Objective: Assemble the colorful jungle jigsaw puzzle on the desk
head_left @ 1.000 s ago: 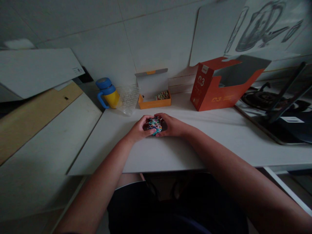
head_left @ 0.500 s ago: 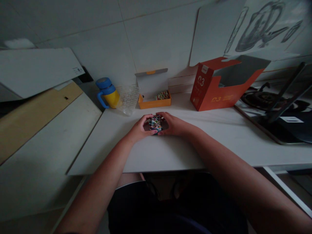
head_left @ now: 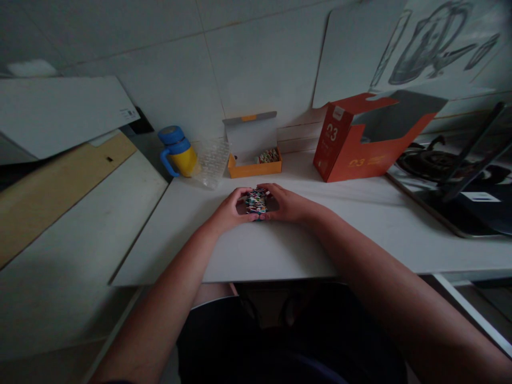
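Observation:
Between my two hands sits a small bundle of thin multicoloured strands (head_left: pixel 256 201), dark with white, red and green bits. I cannot make out exactly what the strands are. My left hand (head_left: pixel 234 208) curls round its left side, thumb at the near edge and fingers at the far edge. From the right, my right hand (head_left: pixel 285 204) grips it the same way, its thumb tip close to the left one. Just beyond stands an orange box (head_left: pixel 255 169) with its lid up, holding a similar pile of thin strands (head_left: pixel 269 156).
A blue and yellow mug (head_left: pixel 182 154) and clear bubble wrap (head_left: pixel 211 164) lie at the back left of the white table (head_left: pixel 272 256). A large red-orange carton (head_left: pixel 360 154) stands back right, beside a black stove (head_left: pixel 436 165). White boards (head_left: pixel 60 117) lean at left.
The thumbs have shifted slightly at the near edge of the bundle. Both hands stay round it in nearly the same place; the view has moved a little.

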Available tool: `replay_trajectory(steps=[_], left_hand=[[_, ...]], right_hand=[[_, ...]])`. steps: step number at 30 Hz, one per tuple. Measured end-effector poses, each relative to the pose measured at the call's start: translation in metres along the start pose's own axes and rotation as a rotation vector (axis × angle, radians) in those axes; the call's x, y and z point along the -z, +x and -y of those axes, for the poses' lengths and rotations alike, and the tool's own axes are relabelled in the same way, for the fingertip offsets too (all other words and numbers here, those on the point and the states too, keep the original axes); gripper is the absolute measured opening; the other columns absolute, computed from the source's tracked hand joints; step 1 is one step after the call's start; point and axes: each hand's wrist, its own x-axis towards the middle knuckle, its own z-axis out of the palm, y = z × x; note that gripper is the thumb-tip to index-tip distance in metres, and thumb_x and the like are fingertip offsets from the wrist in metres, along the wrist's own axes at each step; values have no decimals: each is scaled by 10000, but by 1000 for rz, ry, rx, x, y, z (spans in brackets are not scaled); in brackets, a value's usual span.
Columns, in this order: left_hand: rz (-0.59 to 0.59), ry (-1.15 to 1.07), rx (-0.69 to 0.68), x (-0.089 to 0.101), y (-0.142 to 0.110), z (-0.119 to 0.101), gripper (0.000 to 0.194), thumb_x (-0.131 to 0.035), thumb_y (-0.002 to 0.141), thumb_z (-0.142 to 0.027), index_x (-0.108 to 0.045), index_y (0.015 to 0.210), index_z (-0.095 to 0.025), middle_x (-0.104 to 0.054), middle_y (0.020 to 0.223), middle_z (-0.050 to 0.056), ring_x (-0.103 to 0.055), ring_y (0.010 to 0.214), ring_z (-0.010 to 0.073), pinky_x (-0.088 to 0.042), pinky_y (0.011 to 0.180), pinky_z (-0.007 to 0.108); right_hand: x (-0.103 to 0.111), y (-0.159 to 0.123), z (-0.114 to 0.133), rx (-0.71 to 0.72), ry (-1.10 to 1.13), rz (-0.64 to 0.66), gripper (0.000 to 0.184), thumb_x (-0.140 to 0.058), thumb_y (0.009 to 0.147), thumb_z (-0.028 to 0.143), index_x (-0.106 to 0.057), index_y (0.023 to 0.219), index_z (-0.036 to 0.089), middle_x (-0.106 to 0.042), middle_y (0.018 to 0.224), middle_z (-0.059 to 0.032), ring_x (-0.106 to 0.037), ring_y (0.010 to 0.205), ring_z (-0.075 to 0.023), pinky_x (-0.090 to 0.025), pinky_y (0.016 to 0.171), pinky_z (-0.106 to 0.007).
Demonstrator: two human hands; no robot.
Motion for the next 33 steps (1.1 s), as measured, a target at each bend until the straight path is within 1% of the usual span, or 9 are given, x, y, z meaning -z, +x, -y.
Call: replay_trajectory(steps=[4,10,14,17,21,26,31,33], left_hand=[[-7,12,-14,0,0,1,793,-983,727,-364,-583,1402,-245,-617,1519,161,-618,1415,346,-463,1238,573],[-15,25,-13,0,-1,5,776,-977,745,-366,-582,1404,-257,-605,1554,160,-578,1476,345,-441,1260,591],[-41,51,-6,0,0,6,758,-971,756,-390,-579,1389,-246,-567,1600,177,-549,1506,342,-447,1254,581],[-65,82,-2,1,1,9,749,-974,752,-394,-588,1376,-244,-600,1565,169,-577,1475,340,-448,1247,585],[-62,73,-10,2,1,11,744,-978,747,-379,-599,1374,-250,-622,1548,160,-597,1457,331,-454,1243,571],[-48,33,-12,1,0,11,724,-970,757,-365,-606,1374,-263,-556,1636,167,-549,1519,336,-407,1283,589],[-25,21,-22,0,0,9,715,-950,778,-349,-592,1389,-252,-514,1673,185,-507,1561,339,-365,1316,591],[-23,21,-27,0,0,8,706,-942,785,-344,-591,1390,-245,-522,1663,192,-513,1556,341,-362,1317,593]], right_hand=[[0,0,1,-4,14,-1,970,-882,825,603,-469,1614,220,-559,1553,-225,-665,1314,-364,-545,1134,-556],[0,0,-3,-8,14,-15,1028,-945,752,517,-469,1621,240,-566,1558,-207,-667,1308,-366,-537,1141,-553],[-1,1,-7,-38,-2,-33,1009,-931,767,487,-465,1621,221,-572,1559,-217,-668,1305,-371,-542,1134,-556],[-2,2,-8,-33,-22,-59,990,-927,778,484,-468,1616,224,-583,1556,-219,-669,1303,-376,-548,1124,-562],[-3,2,-10,-20,-32,-71,994,-917,782,492,-460,1620,214,-591,1555,-219,-676,1304,-369,-558,1120,-538],[-5,1,-14,-42,-21,-80,1102,-936,747,483,-387,1666,222,-562,1598,-216,-681,1301,-360,-557,1124,-540],[-3,-1,-12,-58,-8,-60,1105,-933,755,492,-390,1671,196,-557,1605,-224,-663,1334,-363,-538,1154,-537],[-1,-1,-11,-54,3,-48,1094,-935,756,470,-399,1673,210,-550,1615,-216,-656,1346,-366,-535,1160,-541]])
